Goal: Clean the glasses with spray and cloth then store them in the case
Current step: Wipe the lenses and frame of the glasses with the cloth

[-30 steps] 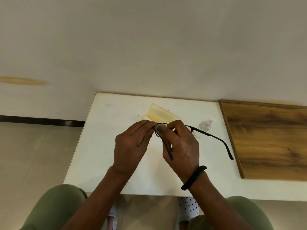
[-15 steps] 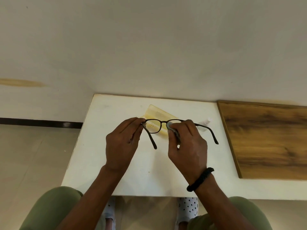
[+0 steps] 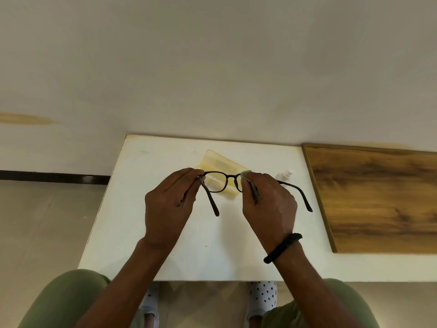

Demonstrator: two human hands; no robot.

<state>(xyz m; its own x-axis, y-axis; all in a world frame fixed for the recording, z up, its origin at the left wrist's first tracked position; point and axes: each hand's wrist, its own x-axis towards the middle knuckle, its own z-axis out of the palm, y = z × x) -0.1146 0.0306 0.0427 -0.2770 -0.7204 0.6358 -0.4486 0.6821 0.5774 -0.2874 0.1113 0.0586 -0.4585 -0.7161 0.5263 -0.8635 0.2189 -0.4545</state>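
Observation:
Dark-framed glasses (image 3: 229,176) hang in the air above the white table (image 3: 132,209), temples open and pointing toward me. My left hand (image 3: 170,209) pinches the frame's left corner at the hinge. My right hand (image 3: 267,204) presses a small pale grey-green cloth (image 3: 246,173) around the right lens, which is hidden by the fingers. Small droplets show on the left lens. A translucent yellow case (image 3: 217,162) lies open on the table behind the glasses. The small clear spray bottle (image 3: 286,174) lies just right of my right hand.
A brown wooden board (image 3: 378,200) covers the table's right part. A pale wall stands right behind the table. My knees in green trousers and spotted footwear show below the near edge. A black band circles my right wrist.
The glasses turned from edge-on to facing me and spread wide between my hands. My right hand with the cloth shifted from the middle of the frame onto the right lens.

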